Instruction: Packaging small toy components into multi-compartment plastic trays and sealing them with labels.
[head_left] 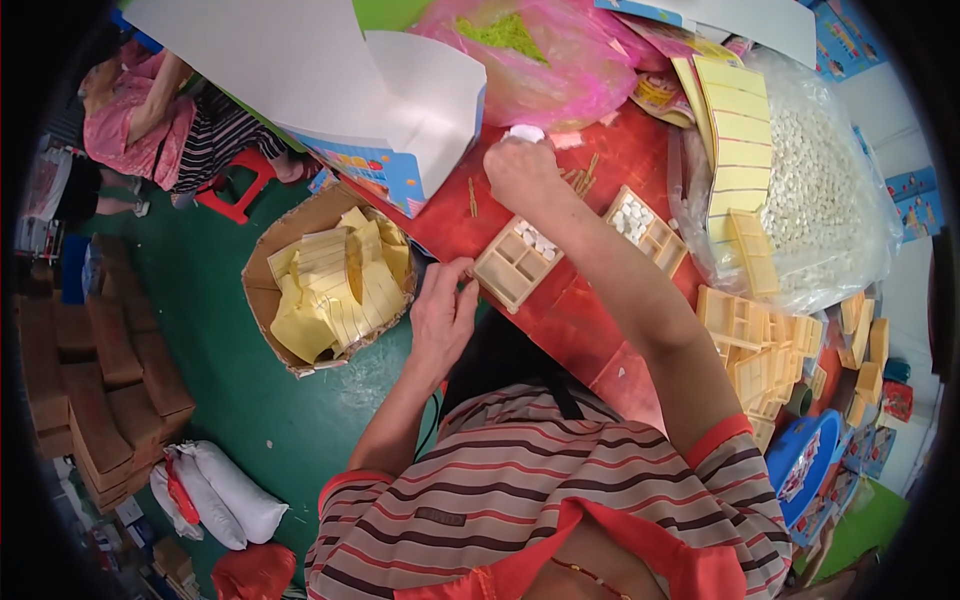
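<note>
A small light wooden tray with compartments (pixel 513 278) lies on the red tabletop, white pieces in its far right compartment. My left hand (pixel 440 315) is at its left edge, thumb and fingers closed on the corner. Beyond the tray, my right hand (pixel 520 170) is closed, knuckles up, beside a small white lump (pixel 526 132); its fingertips are hidden, so what it holds cannot be made out. Under my right forearm sits a second wooden tray (pixel 655 240), partly filled with white pieces. Thin wooden sticks (pixel 582 178) lie near my right hand.
A pink plastic bag (pixel 560 75) with green filling stands at the back. To the right are a clear bag of white pieces (pixel 830 190), yellow card strips (pixel 738 130), stacked wooden trays (pixel 755 340) and a blue basin (pixel 808 465). A cardboard box (pixel 262 290) stands left; another person sits beyond.
</note>
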